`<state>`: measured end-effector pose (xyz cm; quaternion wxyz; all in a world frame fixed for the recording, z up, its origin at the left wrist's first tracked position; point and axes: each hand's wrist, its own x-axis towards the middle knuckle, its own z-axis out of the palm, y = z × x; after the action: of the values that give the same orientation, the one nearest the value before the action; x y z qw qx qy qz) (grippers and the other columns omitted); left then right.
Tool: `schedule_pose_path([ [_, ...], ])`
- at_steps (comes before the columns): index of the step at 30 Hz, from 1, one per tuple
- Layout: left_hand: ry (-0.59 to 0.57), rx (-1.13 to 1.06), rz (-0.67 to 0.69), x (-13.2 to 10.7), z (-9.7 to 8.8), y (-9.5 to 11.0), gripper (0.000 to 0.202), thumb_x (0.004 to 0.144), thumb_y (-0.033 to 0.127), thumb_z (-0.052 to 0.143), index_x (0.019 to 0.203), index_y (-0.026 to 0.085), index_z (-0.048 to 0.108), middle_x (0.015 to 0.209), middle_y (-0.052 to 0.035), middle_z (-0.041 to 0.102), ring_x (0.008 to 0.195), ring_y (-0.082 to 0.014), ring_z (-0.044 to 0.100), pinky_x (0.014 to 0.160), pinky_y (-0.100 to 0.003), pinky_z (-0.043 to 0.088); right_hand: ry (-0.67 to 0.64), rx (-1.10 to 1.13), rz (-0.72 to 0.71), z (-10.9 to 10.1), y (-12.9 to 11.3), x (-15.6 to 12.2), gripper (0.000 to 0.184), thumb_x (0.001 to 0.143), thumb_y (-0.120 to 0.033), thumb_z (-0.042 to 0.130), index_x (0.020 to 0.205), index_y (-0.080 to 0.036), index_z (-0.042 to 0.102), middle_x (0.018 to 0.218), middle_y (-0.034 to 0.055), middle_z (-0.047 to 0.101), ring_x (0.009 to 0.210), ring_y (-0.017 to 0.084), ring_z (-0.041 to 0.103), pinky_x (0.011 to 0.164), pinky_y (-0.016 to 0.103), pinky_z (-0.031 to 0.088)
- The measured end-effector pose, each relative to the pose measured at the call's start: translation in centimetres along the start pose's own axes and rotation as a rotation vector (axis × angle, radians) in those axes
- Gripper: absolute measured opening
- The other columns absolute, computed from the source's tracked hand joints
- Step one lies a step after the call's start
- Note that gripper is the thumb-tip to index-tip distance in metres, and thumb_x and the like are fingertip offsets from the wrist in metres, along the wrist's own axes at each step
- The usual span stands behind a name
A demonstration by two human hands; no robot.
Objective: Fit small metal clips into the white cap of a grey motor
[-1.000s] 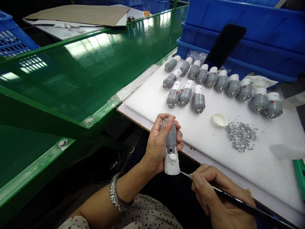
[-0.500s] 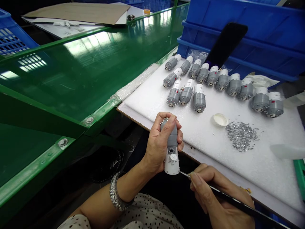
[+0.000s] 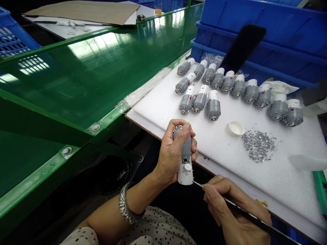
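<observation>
While left fingers wrap a gear motor, end hidden, right fingers pinch a metal-tipped pick

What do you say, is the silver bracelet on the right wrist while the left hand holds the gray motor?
The wrist is wrong: the silver bracelet is on the left wrist, not the right, as the head view shows. The left hand does hold the gray motor.
</observation>
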<state>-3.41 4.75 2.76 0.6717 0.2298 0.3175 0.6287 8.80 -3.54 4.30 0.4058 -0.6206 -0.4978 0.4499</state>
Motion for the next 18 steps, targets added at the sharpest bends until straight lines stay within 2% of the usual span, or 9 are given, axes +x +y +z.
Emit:
schedule_pose_path([
  [5, 0.004, -0.001, -0.005, 0.04, 0.05, 0.0, 0.019, 0.092, 0.035, 0.061, 0.092, 0.025, 0.045, 0.082, 0.0048, 0.05, 0.055, -0.0047, 0.049, 0.042, -0.013, 0.042, 0.006, 0.006, -0.001, 0.02, 0.28, 0.2, 0.038, 0.087, -0.043, 0.064, 0.058, -0.019, 0.054, 0.057, -0.002, 0.047, 0.046, 0.007, 0.036, 0.043, 0.027, 0.02],
  [10, 0.002, -0.001, 0.009, 0.1, 0.09, -0.02, 0.017, 0.094, 0.033, 0.059, 0.092, 0.024, 0.044, 0.083, 0.0045, 0.05, 0.055, -0.0045, 0.048, 0.042, -0.012, 0.042, 0.007, -0.017, -0.024, -0.01, 0.37, 0.17, 0.038, 0.088, -0.042, 0.063, 0.059, -0.019, 0.053, 0.058, -0.0019, 0.047, 0.052, 0.009, 0.041, 0.047, 0.027, 0.025],
  [18, 0.001, -0.011, 0.015, 0.21, 0.05, -0.09, 0.018, 0.093, 0.033, 0.06, 0.092, 0.024, 0.045, 0.082, 0.005, 0.051, 0.055, -0.0047, 0.05, 0.042, -0.013, 0.043, -0.018, -0.013, -0.047, -0.32, 0.83, 0.42, 0.036, 0.089, -0.041, 0.062, 0.06, -0.019, 0.054, 0.058, -0.0028, 0.047, 0.05, 0.008, 0.039, 0.047, 0.025, 0.027],
])
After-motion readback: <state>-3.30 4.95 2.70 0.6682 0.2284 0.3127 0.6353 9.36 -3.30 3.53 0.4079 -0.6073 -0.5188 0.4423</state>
